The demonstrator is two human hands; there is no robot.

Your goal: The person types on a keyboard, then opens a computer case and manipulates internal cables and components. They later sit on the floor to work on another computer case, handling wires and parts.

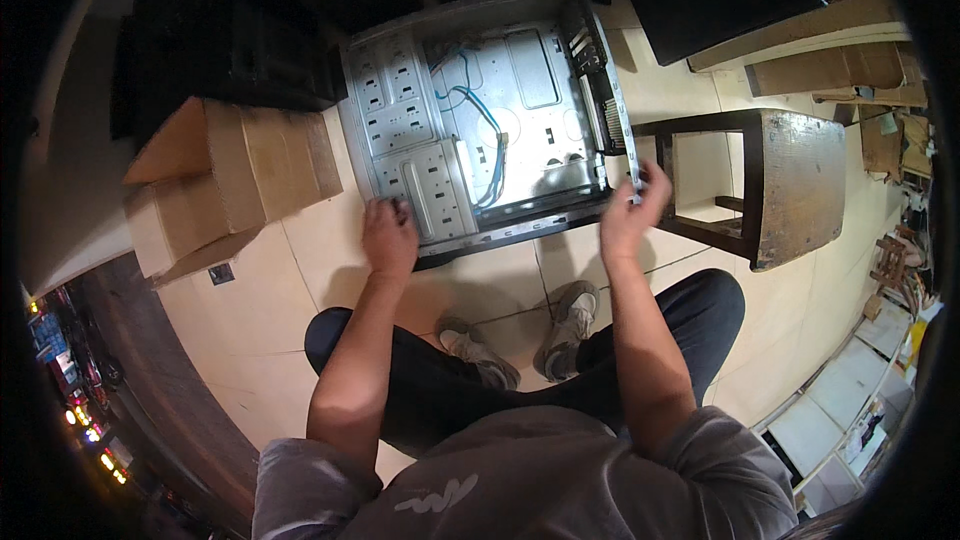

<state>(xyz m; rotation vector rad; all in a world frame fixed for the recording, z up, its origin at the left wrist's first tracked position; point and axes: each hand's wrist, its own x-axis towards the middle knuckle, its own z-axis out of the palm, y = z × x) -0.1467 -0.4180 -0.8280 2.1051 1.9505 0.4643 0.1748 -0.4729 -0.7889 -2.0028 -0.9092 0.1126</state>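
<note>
An open metal computer case [525, 75] lies before me, its inside facing up. Its drive bays [405, 105] fill the left part. Blue and other thin cables [490, 130] run loose across the bare inner panel. My left hand [390, 237] is closed over the near left corner, fingers bent onto the metal. At the near right corner, my right hand [635, 215] grips the frame edge, thumb and fingers about it. Slotted rear brackets [612, 120] line the right side. Parts of the fingers are hidden by the hands.
On the left stands an open cardboard box [240, 160]. A small wooden stool [800, 185] lies on its side at the right, close to the case. Dark objects fill the far side. My shoes [570, 325] rest on the tiled floor [250, 340] just this side of the case.
</note>
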